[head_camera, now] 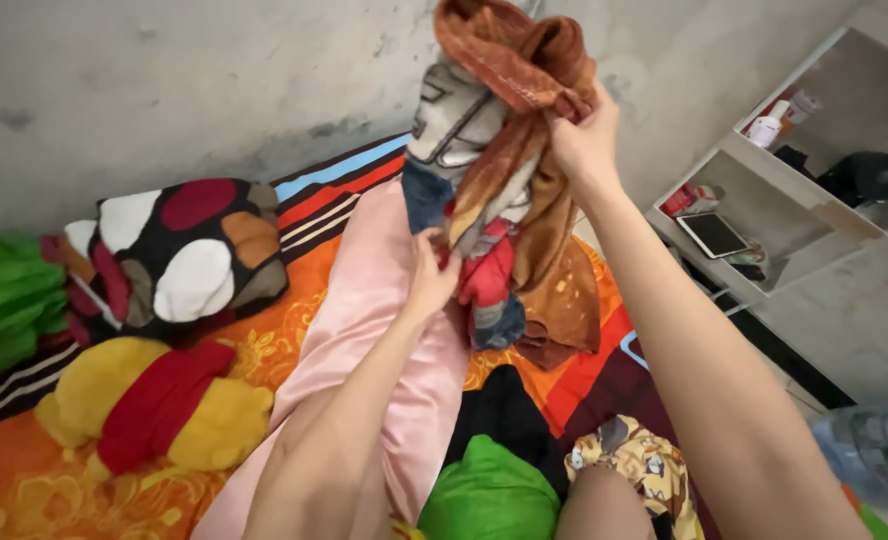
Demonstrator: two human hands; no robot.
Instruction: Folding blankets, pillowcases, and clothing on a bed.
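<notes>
My right hand (584,140) is raised high and grips a brown-orange patterned cloth (524,80) bunched together with a grey printed garment (451,120). The bundle hangs down over the bed. Lower down, my left hand (432,275) pinches the hanging clothes, near a blue denim piece (424,195) and a red piece (489,270). The brown cloth's tail (564,300) drapes onto the bedding.
A pink bolster (359,330) lies along the orange patterned bedsheet (24,480). A spotted pillow (184,250), a yellow-red plush (154,405), green fabric (489,495) and a cartoon-print cloth (639,465) lie around. A white wall shelf (794,190) with a tablet (712,235) stands right.
</notes>
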